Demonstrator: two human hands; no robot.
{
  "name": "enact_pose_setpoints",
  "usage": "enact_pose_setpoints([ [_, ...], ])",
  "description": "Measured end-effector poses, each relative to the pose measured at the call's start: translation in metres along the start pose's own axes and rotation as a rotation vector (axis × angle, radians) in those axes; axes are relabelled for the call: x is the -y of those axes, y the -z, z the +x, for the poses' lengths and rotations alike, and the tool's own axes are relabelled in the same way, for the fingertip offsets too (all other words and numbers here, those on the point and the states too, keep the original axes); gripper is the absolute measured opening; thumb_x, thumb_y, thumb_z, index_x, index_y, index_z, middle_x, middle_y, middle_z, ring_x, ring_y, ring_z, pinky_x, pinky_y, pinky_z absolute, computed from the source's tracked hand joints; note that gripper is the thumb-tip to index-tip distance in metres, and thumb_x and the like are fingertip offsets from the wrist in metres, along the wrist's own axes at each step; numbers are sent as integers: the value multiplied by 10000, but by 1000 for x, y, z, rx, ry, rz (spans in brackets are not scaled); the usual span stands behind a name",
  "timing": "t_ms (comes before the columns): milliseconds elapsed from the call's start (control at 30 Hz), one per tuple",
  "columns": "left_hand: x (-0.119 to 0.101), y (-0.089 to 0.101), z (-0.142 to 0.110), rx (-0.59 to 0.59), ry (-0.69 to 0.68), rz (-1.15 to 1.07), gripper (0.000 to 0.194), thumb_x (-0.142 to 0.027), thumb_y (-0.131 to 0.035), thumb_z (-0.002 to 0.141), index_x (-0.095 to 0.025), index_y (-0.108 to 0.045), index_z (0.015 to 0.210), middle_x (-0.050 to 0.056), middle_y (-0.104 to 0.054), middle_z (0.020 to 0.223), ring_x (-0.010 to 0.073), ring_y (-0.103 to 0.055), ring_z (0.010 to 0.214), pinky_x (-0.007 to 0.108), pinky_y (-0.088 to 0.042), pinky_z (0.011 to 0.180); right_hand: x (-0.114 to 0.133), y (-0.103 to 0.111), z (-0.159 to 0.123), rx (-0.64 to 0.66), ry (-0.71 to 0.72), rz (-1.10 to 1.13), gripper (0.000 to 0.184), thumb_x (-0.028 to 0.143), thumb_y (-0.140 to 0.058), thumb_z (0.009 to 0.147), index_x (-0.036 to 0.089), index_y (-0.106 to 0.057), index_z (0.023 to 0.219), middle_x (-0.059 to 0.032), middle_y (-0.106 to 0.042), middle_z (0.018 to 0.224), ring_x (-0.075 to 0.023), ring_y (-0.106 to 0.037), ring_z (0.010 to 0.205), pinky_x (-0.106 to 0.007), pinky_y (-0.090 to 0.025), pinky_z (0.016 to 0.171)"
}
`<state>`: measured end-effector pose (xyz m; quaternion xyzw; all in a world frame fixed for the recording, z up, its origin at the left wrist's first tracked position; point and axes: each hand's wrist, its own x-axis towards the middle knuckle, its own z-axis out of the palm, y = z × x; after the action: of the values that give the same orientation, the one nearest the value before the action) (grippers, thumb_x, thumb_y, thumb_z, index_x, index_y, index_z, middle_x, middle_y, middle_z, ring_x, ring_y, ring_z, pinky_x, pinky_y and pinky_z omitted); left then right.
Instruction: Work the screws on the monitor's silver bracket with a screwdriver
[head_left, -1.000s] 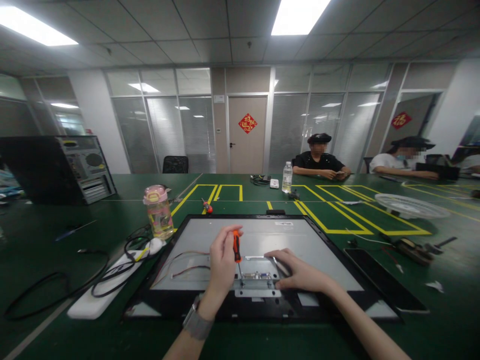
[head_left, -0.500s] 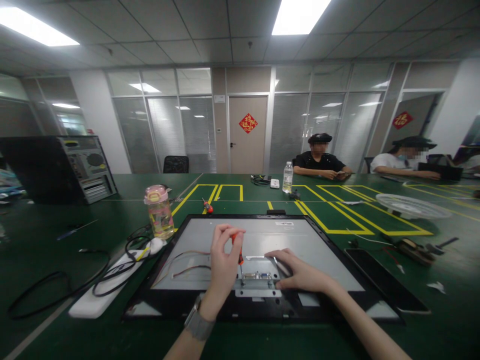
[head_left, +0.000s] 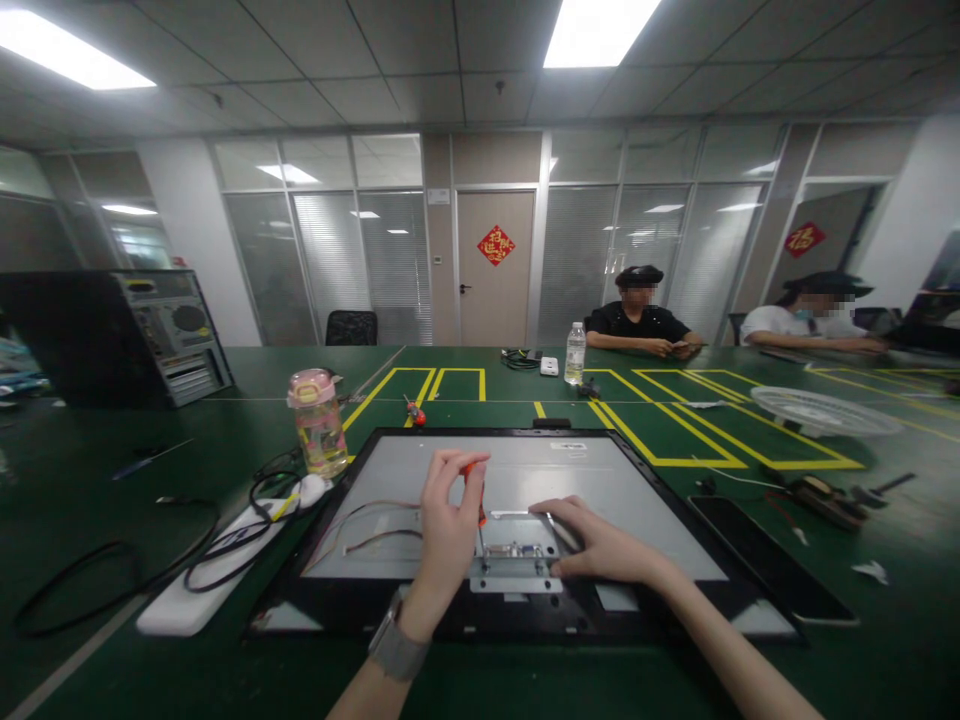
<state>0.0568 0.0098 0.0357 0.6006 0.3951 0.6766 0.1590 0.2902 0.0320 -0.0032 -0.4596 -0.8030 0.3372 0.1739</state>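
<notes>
My left hand [head_left: 448, 520], with a watch on its wrist, is closed around the red-orange handle of a screwdriver [head_left: 481, 509]. The screwdriver points down, its shaft at the left end of a small metal bracket [head_left: 516, 585] that carries connector ports. Across the bracket's right end, my right hand [head_left: 592, 545] grips it between thumb and fingers. Both lie over the grey metal back of a flat display panel [head_left: 600, 480] with a black frame. Thin wires [head_left: 384, 541] run over the panel left of my left hand. The screwdriver's tip is too small to make out.
At the left are a white power strip [head_left: 191, 590] with black cables, a pink-lidded bottle [head_left: 319, 425] and a computer case [head_left: 112, 335]. Beyond the panel lies another screwdriver [head_left: 415, 412]. A dark flat panel [head_left: 772, 560] rests at the right. Two people sit across the table.
My hands, the screwdriver and the bracket look the same as before. At the far right, a seated person's arm and the dark object by it have shifted.
</notes>
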Motion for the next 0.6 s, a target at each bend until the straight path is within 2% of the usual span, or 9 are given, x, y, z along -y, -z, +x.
enact_pose_setpoints([
  [100, -1, 2, 1, 43, 8, -31, 262, -283, -435, 947, -182, -676, 925, 58, -645, 866, 187, -620, 829, 306, -509, 768, 1, 0, -1, 3, -9, 6, 741, 271, -742, 668, 258, -467, 1356, -63, -482, 1245, -255, -473, 1181, -375, -330, 1094],
  [267, -3, 1, 2, -12, -76, 40, 164, -289, -573, 876, -197, -681, 795, 31, -586, 822, 179, -591, 813, 287, -481, 765, 1, 1, -1, 1, -14, 0, 739, 270, -742, 668, 263, -470, 1355, -60, -483, 1237, -252, -479, 1177, -365, -337, 1091],
  [433, -3, 1, 0, 29, -3, -18, 241, -270, -456, 937, -191, -683, 937, 44, -655, 855, 175, -623, 801, 287, -492, 753, -1, 0, 0, 0, -8, 2, 748, 282, -751, 663, 255, -469, 1355, -65, -480, 1240, -254, -473, 1185, -370, -330, 1095],
  [600, -2, 1, 0, 17, -11, -13, 277, -343, -478, 931, -187, -697, 866, 54, -659, 844, 183, -632, 788, 284, -517, 701, -5, -1, 2, -3, 18, 4, 750, 295, -748, 665, 238, -471, 1360, -72, -474, 1239, -260, -465, 1199, -374, -321, 1098],
])
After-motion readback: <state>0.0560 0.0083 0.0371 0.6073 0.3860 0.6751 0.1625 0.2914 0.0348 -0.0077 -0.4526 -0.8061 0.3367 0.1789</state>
